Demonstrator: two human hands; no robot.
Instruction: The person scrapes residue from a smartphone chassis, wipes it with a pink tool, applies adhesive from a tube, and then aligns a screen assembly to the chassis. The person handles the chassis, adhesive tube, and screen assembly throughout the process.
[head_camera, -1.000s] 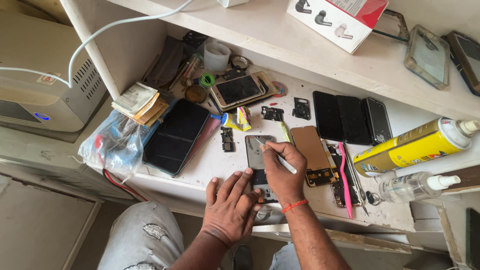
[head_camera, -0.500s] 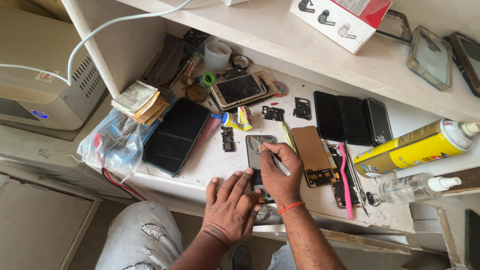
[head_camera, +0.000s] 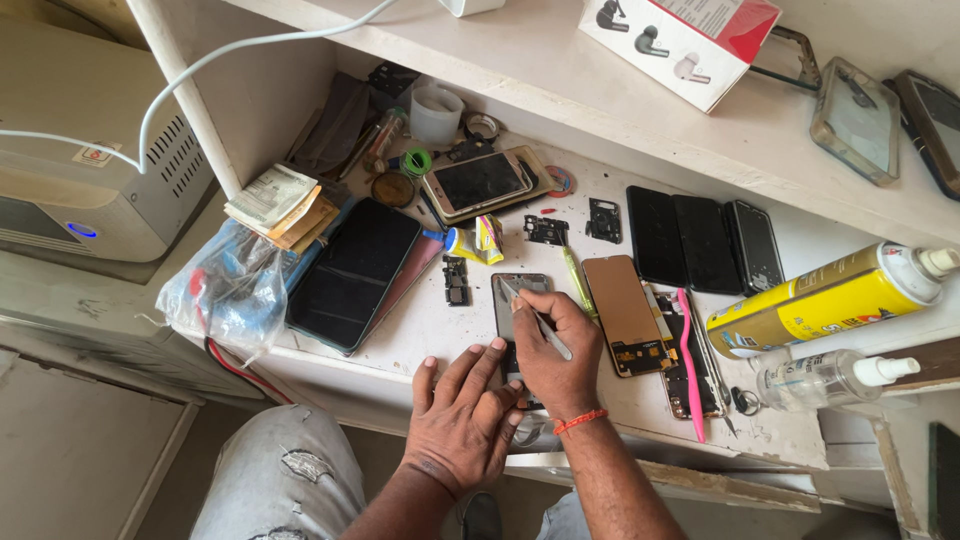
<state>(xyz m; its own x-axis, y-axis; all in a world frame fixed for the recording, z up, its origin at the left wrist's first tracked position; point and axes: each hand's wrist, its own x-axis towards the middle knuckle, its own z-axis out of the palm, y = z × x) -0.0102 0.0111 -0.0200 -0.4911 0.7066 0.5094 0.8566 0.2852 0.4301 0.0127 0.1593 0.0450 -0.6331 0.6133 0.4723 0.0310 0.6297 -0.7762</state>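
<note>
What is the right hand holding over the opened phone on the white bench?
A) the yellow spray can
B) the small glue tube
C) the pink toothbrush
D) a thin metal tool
D: the right hand pinches a thin metal tool whose tip rests on the opened phone.

the right hand (head_camera: 556, 350) covers the lower half of the opened phone (head_camera: 518, 300), so what lies under the palm can't be seen. the left hand (head_camera: 462, 418) hides the bench edge beneath it. the tip of the thin tool (head_camera: 541, 326) is too small to make out. the phone at the far right (head_camera: 937, 128) is cut off by the frame edge, as is the white box (head_camera: 690, 40) at the top. the contents of the plastic bag (head_camera: 225, 290) are blurred.
</note>
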